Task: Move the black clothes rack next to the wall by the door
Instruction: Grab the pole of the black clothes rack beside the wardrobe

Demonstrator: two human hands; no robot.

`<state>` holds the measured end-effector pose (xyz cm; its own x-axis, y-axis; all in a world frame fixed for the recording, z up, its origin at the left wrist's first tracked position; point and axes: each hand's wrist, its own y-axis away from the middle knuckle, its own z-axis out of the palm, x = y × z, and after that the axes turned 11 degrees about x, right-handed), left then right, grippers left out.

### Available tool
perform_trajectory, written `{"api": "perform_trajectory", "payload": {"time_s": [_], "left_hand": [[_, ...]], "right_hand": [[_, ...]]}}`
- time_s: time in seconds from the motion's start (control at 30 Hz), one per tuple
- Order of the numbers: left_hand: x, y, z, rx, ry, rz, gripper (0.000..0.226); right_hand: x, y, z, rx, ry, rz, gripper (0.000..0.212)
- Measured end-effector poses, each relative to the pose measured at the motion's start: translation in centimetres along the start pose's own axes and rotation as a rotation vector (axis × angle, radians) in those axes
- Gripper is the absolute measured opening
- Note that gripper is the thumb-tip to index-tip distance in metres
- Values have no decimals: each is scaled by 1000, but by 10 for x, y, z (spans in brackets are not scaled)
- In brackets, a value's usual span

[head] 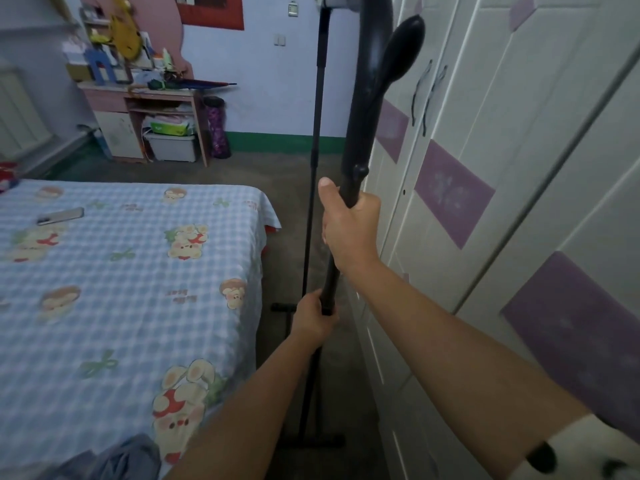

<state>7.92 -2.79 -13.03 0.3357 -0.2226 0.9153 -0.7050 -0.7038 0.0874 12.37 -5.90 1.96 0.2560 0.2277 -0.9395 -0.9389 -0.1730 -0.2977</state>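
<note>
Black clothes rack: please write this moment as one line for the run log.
stage: carrying | black clothes rack: near pole gripped | right hand: upper grip | left hand: lower grip | place: between bed and wardrobe

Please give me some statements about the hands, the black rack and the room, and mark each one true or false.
1. Both hands grip the near pole of the black metal clothes rack. True.
2. The left hand is higher than the right hand. False: it is lower.
3. A phone lies on the blue checked bed sheet. True.
4. The white wardrobe with purple panels has an open door. False: its doors are closed.
</note>
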Motion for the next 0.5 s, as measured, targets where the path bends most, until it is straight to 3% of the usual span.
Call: {"api": "perform_trajectory", "payload": {"time_s": [0.5], "left_hand": [[21,-135,20,21,-29,31,30]], "right_hand": [[49,-122,44,-42,-42,4,37]]}}
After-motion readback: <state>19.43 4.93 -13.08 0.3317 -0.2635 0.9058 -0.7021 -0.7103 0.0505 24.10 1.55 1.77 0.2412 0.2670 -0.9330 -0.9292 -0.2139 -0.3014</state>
